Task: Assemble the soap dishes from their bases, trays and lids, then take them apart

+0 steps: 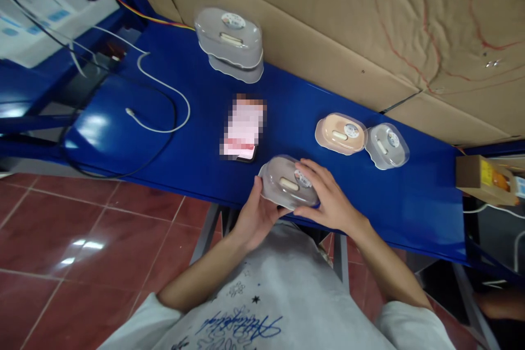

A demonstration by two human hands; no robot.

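At the near edge of the blue table (295, 104), I hold an oval lidded box (274, 175) between both hands. It has a grey base, a clear lid with a pale bar-shaped handle, and a round sticker. My left hand (256, 217) grips its left end, the thumb up along the side and the other fingers partly hidden underneath. My right hand (330, 199) closes round the right end, its fingers over the lid near the sticker. A phone (243, 128) with a blurred-out screen lies just beyond the box.
Grey lidded boxes (229, 44) are stacked at the back left. Toward the right sit a peach lidded box (341, 134) and another grey one (388, 146), touching. A white cable (180, 120) curls across the left side. Brown cardboard (328, 22) lines the back; a small carton (484, 180) is far right.
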